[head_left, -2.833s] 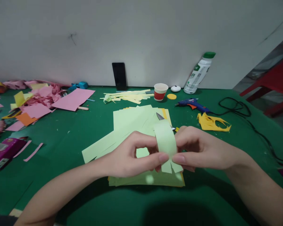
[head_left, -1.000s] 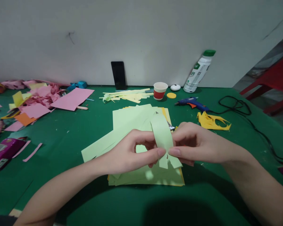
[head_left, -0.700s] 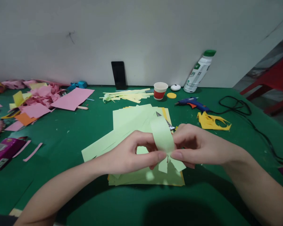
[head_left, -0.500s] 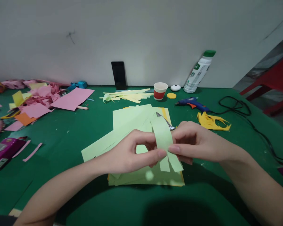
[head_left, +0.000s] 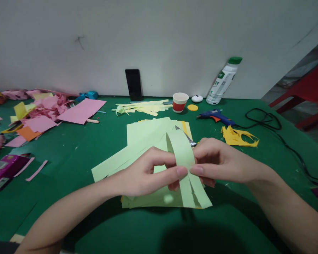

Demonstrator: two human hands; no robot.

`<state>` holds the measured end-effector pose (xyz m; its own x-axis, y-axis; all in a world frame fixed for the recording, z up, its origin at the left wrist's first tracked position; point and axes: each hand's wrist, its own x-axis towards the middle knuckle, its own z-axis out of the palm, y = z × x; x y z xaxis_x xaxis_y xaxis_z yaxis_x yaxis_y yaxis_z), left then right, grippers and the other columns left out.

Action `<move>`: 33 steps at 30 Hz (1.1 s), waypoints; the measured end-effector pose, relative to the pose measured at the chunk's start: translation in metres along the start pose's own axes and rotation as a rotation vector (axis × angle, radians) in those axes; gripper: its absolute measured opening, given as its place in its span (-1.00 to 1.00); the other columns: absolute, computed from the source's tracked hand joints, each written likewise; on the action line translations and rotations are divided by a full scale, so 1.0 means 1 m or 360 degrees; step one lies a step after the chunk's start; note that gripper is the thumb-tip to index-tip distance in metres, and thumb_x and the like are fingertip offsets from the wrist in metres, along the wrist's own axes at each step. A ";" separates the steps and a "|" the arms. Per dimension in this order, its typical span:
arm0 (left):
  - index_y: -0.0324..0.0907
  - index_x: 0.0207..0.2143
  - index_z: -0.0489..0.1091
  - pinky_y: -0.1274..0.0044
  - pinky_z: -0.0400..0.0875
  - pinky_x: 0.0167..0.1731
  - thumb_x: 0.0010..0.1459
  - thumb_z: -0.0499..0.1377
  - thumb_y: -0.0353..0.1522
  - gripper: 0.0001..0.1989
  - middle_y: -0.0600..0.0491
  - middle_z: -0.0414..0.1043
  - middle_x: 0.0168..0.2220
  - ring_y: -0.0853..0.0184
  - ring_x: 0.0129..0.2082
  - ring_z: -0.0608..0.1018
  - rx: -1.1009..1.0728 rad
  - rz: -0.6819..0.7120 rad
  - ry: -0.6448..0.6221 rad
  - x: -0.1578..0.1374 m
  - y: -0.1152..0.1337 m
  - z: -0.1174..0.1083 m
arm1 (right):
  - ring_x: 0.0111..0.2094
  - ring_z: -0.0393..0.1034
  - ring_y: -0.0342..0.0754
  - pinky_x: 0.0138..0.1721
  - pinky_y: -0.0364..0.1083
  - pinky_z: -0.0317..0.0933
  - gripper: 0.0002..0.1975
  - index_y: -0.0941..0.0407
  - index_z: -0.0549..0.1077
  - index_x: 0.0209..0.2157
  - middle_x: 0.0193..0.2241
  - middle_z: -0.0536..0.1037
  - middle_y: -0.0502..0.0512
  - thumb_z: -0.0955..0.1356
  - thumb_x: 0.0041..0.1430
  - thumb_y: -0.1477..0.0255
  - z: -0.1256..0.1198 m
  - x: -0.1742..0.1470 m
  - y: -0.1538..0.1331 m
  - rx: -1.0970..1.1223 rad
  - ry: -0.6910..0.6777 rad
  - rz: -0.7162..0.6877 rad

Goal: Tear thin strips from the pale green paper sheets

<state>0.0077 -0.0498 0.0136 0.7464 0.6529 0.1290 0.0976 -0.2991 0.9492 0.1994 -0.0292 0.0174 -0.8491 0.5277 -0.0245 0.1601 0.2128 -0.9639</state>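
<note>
Left hand point(head_left: 144, 173), right hand point(head_left: 225, 160) pinch paper strip point(head_left: 184, 155) between.

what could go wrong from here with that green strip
The green paper strip has a ragged split at its lower end, between the left hand and right hand, so pulling could make the tear run further or crooked. A pointed metal blade lies just beyond, partly hidden by the strip, and might nick fingers or snag the paper.
</note>
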 end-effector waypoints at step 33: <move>-0.25 -0.57 0.22 0.57 0.24 -0.48 0.15 -0.01 -0.22 -0.67 0.07 0.22 -0.58 0.42 -0.54 0.29 -0.0002 0.0062 0.0051 0.000 -0.006 0.002 | -0.57 0.29 -0.27 -0.56 -0.28 0.14 -0.84 0.20 0.41 -0.45 -0.63 0.41 -0.05 0.28 0.12 0.41 0.002 0.002 0.001 0.0125 0.0047 -0.0185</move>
<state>0.0091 -0.0495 0.0076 0.7281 0.6627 0.1752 0.0678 -0.3240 0.9436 0.1970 -0.0301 0.0156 -0.8444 0.5272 0.0953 0.0204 0.2094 -0.9776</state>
